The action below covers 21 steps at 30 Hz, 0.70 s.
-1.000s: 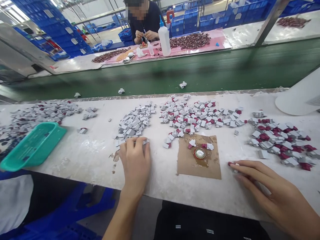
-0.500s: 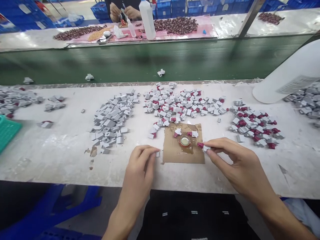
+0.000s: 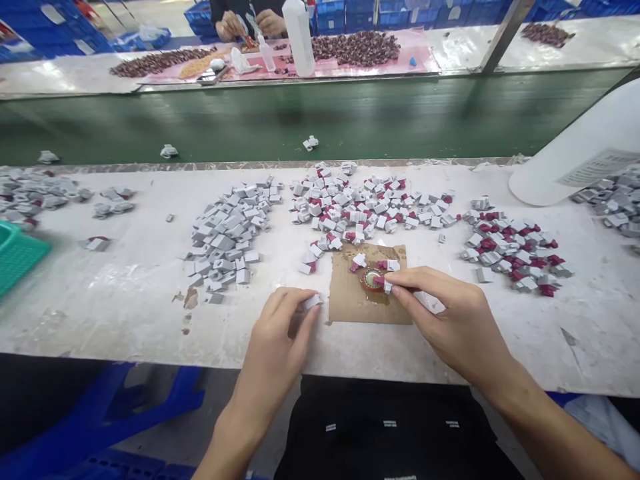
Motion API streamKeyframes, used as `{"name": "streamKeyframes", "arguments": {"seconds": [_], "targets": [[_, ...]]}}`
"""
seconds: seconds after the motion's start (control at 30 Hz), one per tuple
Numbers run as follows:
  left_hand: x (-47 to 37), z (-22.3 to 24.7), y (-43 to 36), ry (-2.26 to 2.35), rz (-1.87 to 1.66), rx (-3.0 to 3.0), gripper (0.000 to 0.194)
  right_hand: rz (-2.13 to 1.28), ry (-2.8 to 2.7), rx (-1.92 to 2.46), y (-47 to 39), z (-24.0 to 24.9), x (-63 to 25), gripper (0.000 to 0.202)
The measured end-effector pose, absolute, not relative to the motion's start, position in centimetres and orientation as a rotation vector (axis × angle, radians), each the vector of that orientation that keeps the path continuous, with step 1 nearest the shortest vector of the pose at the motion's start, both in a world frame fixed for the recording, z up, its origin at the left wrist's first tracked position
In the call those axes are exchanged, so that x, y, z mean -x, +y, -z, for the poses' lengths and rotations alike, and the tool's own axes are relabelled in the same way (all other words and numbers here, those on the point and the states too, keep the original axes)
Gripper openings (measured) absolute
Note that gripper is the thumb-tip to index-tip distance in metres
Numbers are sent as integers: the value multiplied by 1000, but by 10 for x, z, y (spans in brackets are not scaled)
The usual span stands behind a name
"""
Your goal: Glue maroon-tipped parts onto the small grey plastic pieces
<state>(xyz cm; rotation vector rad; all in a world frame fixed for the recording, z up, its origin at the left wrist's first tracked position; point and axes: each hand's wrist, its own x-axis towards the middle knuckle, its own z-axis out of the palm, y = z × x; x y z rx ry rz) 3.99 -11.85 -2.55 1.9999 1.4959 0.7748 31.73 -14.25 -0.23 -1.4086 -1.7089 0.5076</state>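
Note:
Between thumb and fingers, my left hand point(image 3: 280, 333) pinches a small grey plastic block point(image 3: 313, 301) just left of the cardboard piece point(image 3: 350, 310). My right hand point(image 3: 450, 313) is closed on a grey and maroon plastic part point(image 3: 387, 285). The maroon end of that part is over a small round cap point(image 3: 371, 279) with a ridged rim, which lies on the wet cardboard; whether it touches is hard to see. Two more grey and maroon parts, one with its maroon end down point(image 3: 358, 262) and one lying flat point(image 3: 389, 265), rest behind the cap.
Piles of grey blocks point(image 3: 227, 233) and grey-maroon parts point(image 3: 515, 250) cover much of the table. A large white bottle point(image 3: 575, 153) leans in at the right, a green basket point(image 3: 23, 257) stands at left. Beyond the green belt point(image 3: 250, 120), another person's hands point(image 3: 250, 25) work.
My right hand has moved left, bringing the maroon end of its part to the round cap. The grey block in my left hand is turned and shows more. Pieces on the green belt have shifted left.

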Motion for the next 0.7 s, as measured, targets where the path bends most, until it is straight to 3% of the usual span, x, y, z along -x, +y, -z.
{"name": "streamKeyframes", "arguments": {"seconds": [0.33,0.5,0.7], "targets": [[-63,8,-116,1368,-882,-1471,16,-631,-1565,1434,-143,-2,-316,17],[-89,-5,-105,1179,-895,-1303,19,-954,-1126,1372,-142,-5,-318,10],[-119,-10,-95,978,-870,-1198,17,-1193,-918,1198,-143,4,-317,18]]}}
